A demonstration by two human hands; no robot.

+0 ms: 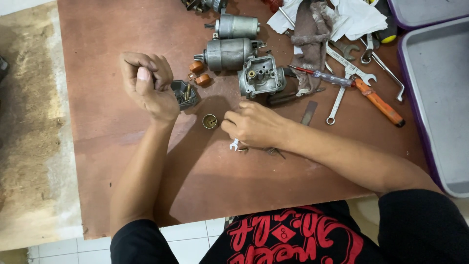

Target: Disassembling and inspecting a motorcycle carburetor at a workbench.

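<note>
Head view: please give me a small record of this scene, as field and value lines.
surface: brown wooden board
left hand: left hand closed in a fist, raised over the small dark plastic tray of parts
right hand: right hand resting on the board, fingers curled beside the small round brass cap
near right hand: small silver open-end wrench
centre: grey metal carburettor body; two grey cylindrical motors
right side: orange-handled tool; grey tray with purple rim

L hand (149,85) fisted by black cup (184,94) | R hand (254,124) on small wrench (234,144), maybe gripping | carburetor body (261,75) nearby
</note>
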